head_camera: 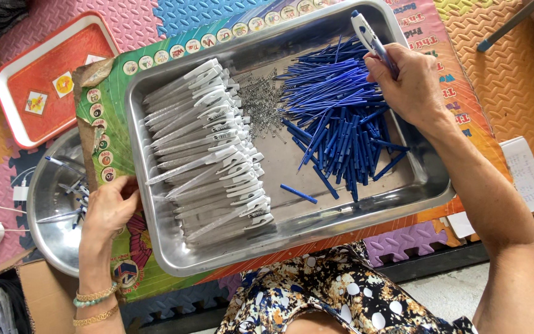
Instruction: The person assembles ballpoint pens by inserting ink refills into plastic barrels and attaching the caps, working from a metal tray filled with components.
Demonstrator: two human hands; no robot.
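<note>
Blue-white pen (369, 38), tip up-left, diagonal.

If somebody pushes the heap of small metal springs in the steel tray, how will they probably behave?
The small springs look thin and tiny, so they are probably very light and would scatter easily. They lie tangled in a loose heap, so some may hook together and move as clumps. The steel tray looks smooth, so they would likely slide or roll toward the white pen barrels or blue pen parts.
</note>
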